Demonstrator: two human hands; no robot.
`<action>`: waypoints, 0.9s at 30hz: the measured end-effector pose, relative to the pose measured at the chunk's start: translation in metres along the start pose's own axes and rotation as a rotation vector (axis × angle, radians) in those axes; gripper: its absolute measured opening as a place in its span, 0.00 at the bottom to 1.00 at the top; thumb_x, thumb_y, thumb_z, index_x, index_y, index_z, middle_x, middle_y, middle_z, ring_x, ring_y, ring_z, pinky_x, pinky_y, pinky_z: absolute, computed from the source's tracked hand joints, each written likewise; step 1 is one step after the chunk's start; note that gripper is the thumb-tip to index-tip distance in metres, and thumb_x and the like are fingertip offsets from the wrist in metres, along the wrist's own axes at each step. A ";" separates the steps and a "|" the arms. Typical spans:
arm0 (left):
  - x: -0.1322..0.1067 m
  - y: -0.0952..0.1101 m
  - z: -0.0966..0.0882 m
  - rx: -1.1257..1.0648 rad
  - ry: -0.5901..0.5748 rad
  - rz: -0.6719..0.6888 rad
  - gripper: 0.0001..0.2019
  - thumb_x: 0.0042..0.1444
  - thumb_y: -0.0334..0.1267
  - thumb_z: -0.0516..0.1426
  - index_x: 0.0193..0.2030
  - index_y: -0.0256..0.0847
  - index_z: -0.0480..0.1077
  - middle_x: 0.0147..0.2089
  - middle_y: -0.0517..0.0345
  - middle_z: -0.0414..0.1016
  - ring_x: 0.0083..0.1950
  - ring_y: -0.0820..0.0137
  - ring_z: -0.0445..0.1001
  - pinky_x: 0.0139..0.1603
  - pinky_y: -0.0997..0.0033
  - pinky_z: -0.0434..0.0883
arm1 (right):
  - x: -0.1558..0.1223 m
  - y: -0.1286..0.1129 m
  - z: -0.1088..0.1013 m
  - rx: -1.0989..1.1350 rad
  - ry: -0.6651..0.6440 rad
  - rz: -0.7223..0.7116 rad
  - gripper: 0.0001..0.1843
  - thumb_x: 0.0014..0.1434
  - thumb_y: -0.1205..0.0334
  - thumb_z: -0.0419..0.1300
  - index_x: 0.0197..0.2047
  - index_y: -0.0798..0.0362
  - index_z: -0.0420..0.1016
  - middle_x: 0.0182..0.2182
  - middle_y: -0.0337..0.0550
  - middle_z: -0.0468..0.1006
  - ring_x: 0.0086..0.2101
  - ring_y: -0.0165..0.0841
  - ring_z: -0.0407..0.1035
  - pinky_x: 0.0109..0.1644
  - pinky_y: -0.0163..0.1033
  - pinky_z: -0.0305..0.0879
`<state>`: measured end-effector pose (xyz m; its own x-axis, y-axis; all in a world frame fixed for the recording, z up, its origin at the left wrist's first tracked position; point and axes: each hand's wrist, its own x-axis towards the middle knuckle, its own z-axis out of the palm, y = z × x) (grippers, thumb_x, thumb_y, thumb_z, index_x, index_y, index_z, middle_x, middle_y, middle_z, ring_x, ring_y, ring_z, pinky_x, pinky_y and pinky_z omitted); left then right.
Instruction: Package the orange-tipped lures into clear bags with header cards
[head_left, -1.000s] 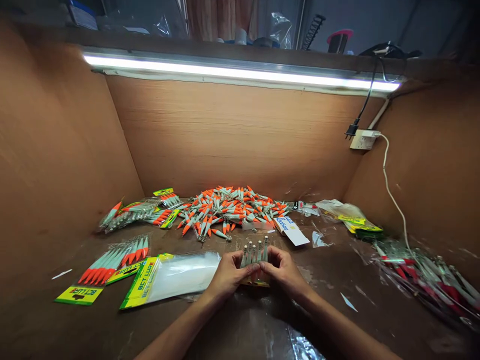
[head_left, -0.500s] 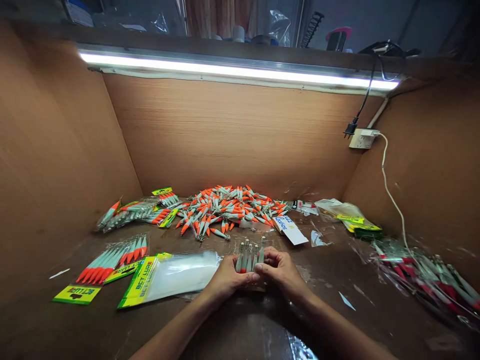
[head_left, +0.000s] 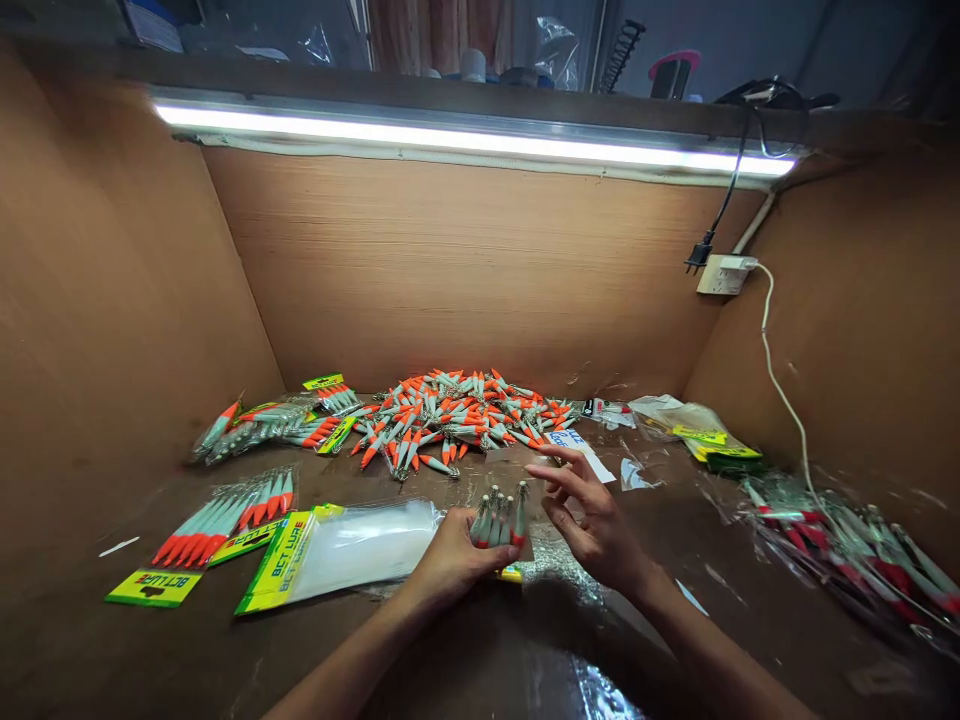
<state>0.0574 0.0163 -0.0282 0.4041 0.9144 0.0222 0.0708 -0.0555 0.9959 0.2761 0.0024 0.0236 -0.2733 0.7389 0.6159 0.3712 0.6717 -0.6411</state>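
Observation:
My left hand (head_left: 451,556) is closed around a bagged set of fishing lures (head_left: 496,520), pale with orange ends, hook crowns pointing up. A bit of the bag's yellow header shows beneath them. To the right, my right hand (head_left: 585,515) is raised with fingers apart and nothing in it. Beyond both hands lies a big heap of loose orange-and-white lures (head_left: 457,415). Left of my left hand rests a stack of clear bags with yellow headers (head_left: 360,550). Filled lure packs (head_left: 187,535) lie farther left.
More filled packs (head_left: 270,428) sit at the back left. A white card (head_left: 592,462) lies by the heap. Red-and-white lures in plastic (head_left: 862,560) are at the right, under a white cable (head_left: 784,380). Yellow-headed bags (head_left: 716,448) lie back right. Side walls bound the bench.
My right hand has let go of the lures and lifted up and to the right, its fingers spreading. My left hand keeps hold of the pack, and more orange shows at its lower end.

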 end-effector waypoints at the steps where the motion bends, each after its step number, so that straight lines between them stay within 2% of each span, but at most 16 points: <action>1: 0.000 0.000 0.000 -0.015 -0.011 -0.003 0.16 0.46 0.45 0.69 0.31 0.33 0.75 0.24 0.62 0.68 0.25 0.76 0.61 0.27 0.76 0.58 | 0.000 0.001 0.000 -0.028 -0.014 -0.009 0.17 0.66 0.67 0.55 0.54 0.44 0.75 0.61 0.48 0.63 0.46 0.37 0.69 0.51 0.45 0.68; 4: -0.001 -0.001 0.000 -0.038 -0.009 -0.023 0.17 0.45 0.46 0.70 0.31 0.33 0.75 0.25 0.62 0.68 0.25 0.75 0.61 0.28 0.76 0.57 | 0.000 0.004 -0.001 -0.115 -0.016 -0.028 0.11 0.65 0.65 0.57 0.47 0.46 0.79 0.60 0.48 0.64 0.51 0.41 0.67 0.56 0.49 0.65; 9: -0.002 0.000 -0.001 0.010 -0.006 -0.016 0.18 0.45 0.47 0.70 0.33 0.33 0.76 0.26 0.61 0.70 0.26 0.74 0.63 0.29 0.76 0.59 | 0.000 0.001 -0.003 -0.153 -0.031 -0.084 0.18 0.65 0.66 0.57 0.57 0.43 0.73 0.63 0.48 0.60 0.49 0.39 0.68 0.56 0.49 0.66; 11: -0.003 0.001 -0.001 0.031 -0.021 -0.011 0.18 0.45 0.47 0.70 0.32 0.33 0.76 0.25 0.62 0.69 0.26 0.74 0.62 0.28 0.76 0.58 | 0.000 0.000 -0.003 -0.167 -0.062 -0.094 0.16 0.65 0.66 0.57 0.55 0.44 0.75 0.64 0.48 0.60 0.48 0.39 0.68 0.56 0.49 0.66; 15: -0.003 0.002 -0.002 0.007 0.002 -0.006 0.17 0.46 0.46 0.70 0.30 0.34 0.73 0.25 0.64 0.66 0.25 0.75 0.60 0.28 0.77 0.56 | 0.000 0.001 -0.003 -0.152 -0.048 -0.013 0.09 0.65 0.64 0.58 0.46 0.47 0.77 0.62 0.48 0.62 0.49 0.40 0.69 0.56 0.50 0.66; 20: -0.002 0.005 -0.001 -0.042 -0.002 0.006 0.17 0.46 0.45 0.70 0.30 0.35 0.71 0.25 0.65 0.65 0.26 0.76 0.57 0.27 0.77 0.54 | 0.000 -0.001 -0.002 -0.022 -0.039 0.135 0.08 0.65 0.61 0.58 0.45 0.48 0.78 0.62 0.50 0.62 0.48 0.39 0.70 0.47 0.43 0.72; 24: -0.002 0.005 0.002 -0.100 -0.001 0.027 0.18 0.45 0.46 0.70 0.29 0.36 0.70 0.24 0.67 0.63 0.25 0.77 0.56 0.27 0.77 0.53 | 0.000 -0.003 0.000 0.039 -0.039 0.146 0.08 0.65 0.60 0.58 0.44 0.49 0.78 0.62 0.49 0.63 0.48 0.38 0.71 0.47 0.43 0.72; 27: -0.002 0.003 0.001 -0.095 -0.001 0.023 0.19 0.46 0.49 0.70 0.29 0.35 0.72 0.23 0.65 0.66 0.24 0.77 0.58 0.26 0.77 0.53 | -0.001 0.002 0.001 0.124 -0.051 0.167 0.10 0.65 0.58 0.58 0.46 0.49 0.78 0.59 0.50 0.69 0.44 0.36 0.73 0.47 0.43 0.72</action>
<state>0.0582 0.0138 -0.0254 0.4052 0.9131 0.0449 -0.0256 -0.0377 0.9990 0.2759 0.0036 0.0211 -0.2631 0.8402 0.4741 0.3043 0.5386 -0.7857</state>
